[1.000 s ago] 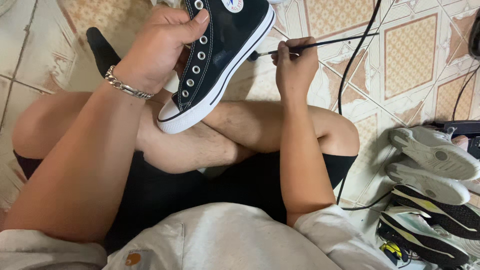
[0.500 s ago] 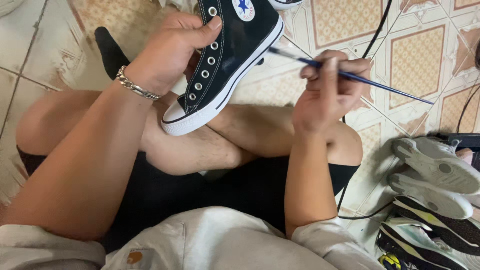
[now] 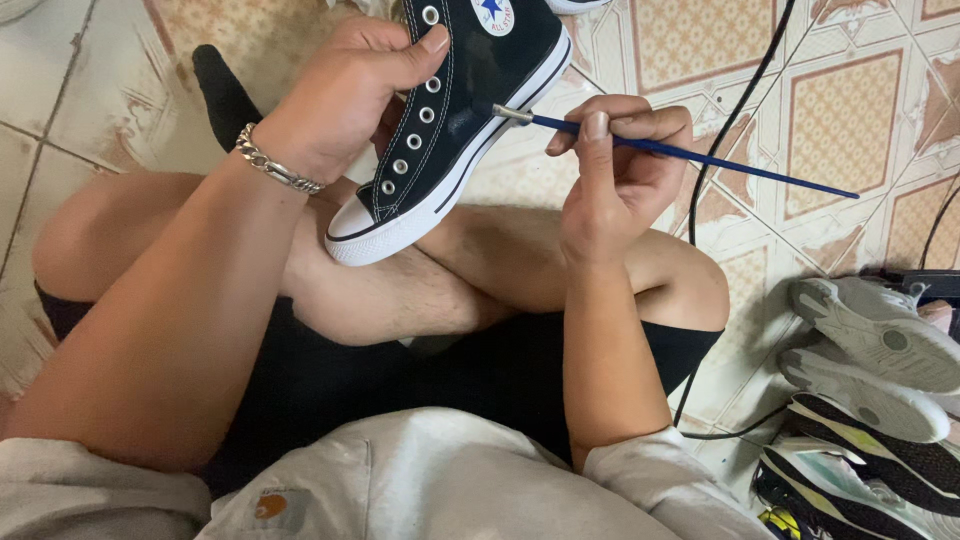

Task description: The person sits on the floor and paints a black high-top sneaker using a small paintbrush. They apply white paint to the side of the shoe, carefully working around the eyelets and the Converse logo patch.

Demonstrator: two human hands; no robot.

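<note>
My left hand [image 3: 345, 95], with a silver chain bracelet at the wrist, holds a black high-top canvas sneaker [image 3: 455, 110] with a white rubber sole and toe cap, fingers inside the opening and thumb over the eyelets. The shoe hangs tilted above my crossed bare legs, toe pointing down-left. My right hand [image 3: 615, 175] grips a thin blue-handled paintbrush [image 3: 690, 152] like a pen; its metal ferrule and tip touch the black canvas just above the white sole edge.
I sit cross-legged on a patterned tile floor [image 3: 840, 110]. A black cable [image 3: 730, 110] runs past my right knee. Several sneakers [image 3: 875, 350] lie sole-up at the right edge. A black-socked foot [image 3: 222, 90] shows at upper left.
My right hand let go of the shoelace end it held a second ago, took up the blue paintbrush, and brought its tip against the sneaker's side. The shoe tilted slightly.
</note>
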